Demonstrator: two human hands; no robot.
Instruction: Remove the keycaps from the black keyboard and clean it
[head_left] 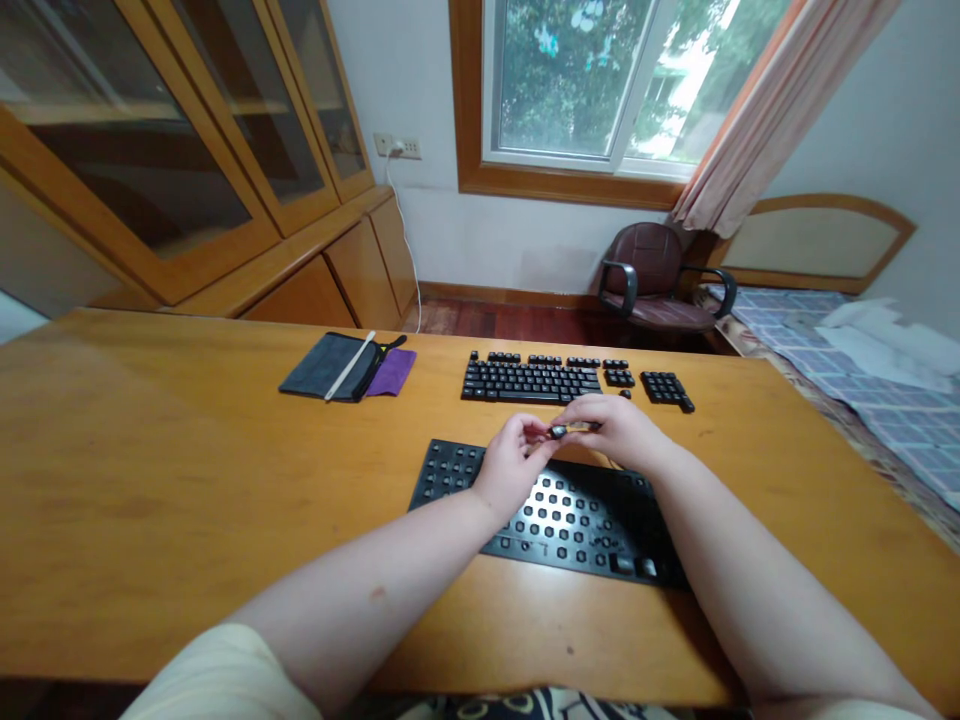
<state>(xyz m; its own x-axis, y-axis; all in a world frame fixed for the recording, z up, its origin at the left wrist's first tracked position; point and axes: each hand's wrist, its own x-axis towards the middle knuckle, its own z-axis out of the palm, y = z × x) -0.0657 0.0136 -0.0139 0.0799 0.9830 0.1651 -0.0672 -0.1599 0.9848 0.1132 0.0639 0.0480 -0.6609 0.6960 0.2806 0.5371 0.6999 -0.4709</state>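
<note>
Over the back edge of a black keyboard base (544, 510), my two hands meet with their fingertips close together. My left hand (514, 462) pinches a small black keycap (557, 432). From the other side, my right hand (619, 432) is closed, with its fingertips at the keycap. Something thin and dark shows between the right fingers; I cannot make out its kind. Most key positions on the base are bare, and a few dark caps sit near its front right. Beyond the hands, removed black keycaps (529, 381) lie in keyboard order.
A dark grey pouch (319, 368) lies at the back left with a pale flat stick (350, 367) across it and a purple cloth (392, 372) beside it. Number-pad keycaps (664, 388) lie at the back right of the wooden table (187, 480). A chair (652, 270) stands behind.
</note>
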